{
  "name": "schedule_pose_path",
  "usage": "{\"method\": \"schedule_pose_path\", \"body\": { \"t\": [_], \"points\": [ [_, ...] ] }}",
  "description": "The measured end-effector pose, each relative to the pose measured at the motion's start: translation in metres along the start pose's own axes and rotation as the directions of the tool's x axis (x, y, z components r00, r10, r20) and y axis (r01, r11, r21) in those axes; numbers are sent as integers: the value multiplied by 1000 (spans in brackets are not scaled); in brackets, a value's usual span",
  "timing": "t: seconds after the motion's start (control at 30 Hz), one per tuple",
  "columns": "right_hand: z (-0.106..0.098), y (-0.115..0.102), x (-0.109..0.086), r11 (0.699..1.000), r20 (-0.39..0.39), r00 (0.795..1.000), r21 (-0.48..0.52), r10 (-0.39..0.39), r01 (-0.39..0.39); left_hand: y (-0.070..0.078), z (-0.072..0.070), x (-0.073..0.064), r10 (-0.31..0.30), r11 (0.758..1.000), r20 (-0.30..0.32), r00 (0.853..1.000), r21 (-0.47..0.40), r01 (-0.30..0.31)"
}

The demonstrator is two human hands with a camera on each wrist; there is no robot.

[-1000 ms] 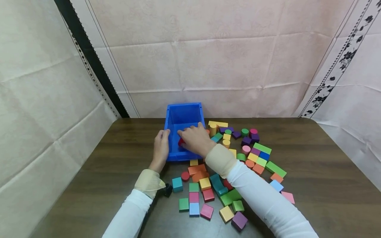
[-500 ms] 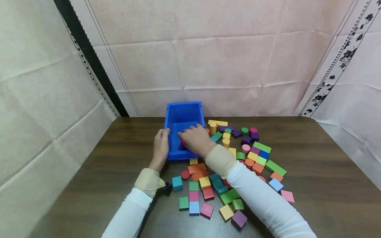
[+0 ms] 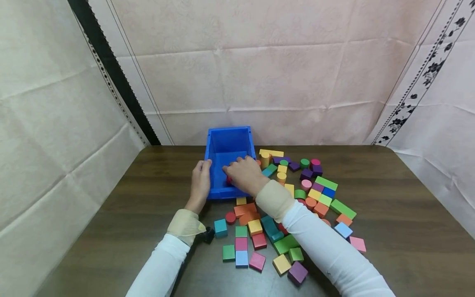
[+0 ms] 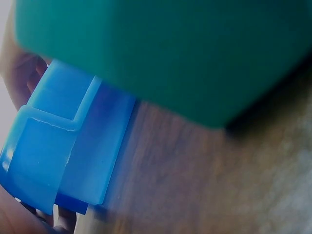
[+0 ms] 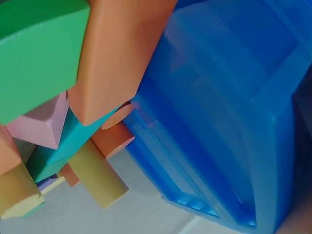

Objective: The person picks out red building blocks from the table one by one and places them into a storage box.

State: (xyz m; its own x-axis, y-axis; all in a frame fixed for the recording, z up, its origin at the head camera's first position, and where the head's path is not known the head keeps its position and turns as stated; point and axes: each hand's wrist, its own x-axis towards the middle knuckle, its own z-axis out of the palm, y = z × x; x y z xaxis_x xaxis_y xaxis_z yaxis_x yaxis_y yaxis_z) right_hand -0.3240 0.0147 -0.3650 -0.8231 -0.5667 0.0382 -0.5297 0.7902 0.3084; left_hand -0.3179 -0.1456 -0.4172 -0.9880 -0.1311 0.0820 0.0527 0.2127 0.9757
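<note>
A blue plastic bin (image 3: pixel 231 140) stands on the table, tilted slightly in the head view. My left hand (image 3: pixel 201 181) grips its left wall, thumb at the rim; the left wrist view has the bin (image 4: pixel 39 153) close up with fingers around it. My right hand (image 3: pixel 245 175) reaches over the bin's near right side. Its fingers are curled down into the bin and hold a small red block (image 3: pixel 229 180), mostly hidden beneath the hand. The right wrist view shows the bin's outer side (image 5: pixel 214 112), not the fingertips.
Wooden blocks of many colours lie loose right of the bin and in front of it, among them a teal cube (image 3: pixel 220 228), a purple cube (image 3: pixel 297 273) and a long green block (image 3: pixel 343 209). The brown table (image 3: pixel 148 214) meets a cloth backdrop (image 3: pixel 297 82) behind.
The red block has shifted slightly right and down under my right hand within the bin. My left hand keeps its grip on the bin, and both arms are nearly still.
</note>
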Motion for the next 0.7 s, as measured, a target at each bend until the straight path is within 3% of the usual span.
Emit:
{"method": "schedule_pose_path", "body": {
  "t": [0.7],
  "points": [
    [4,0,-2,1000,-41,999,3,4,-4,-1,0,2,-2,1000,-12,1000,-1,2]
  ]
}}
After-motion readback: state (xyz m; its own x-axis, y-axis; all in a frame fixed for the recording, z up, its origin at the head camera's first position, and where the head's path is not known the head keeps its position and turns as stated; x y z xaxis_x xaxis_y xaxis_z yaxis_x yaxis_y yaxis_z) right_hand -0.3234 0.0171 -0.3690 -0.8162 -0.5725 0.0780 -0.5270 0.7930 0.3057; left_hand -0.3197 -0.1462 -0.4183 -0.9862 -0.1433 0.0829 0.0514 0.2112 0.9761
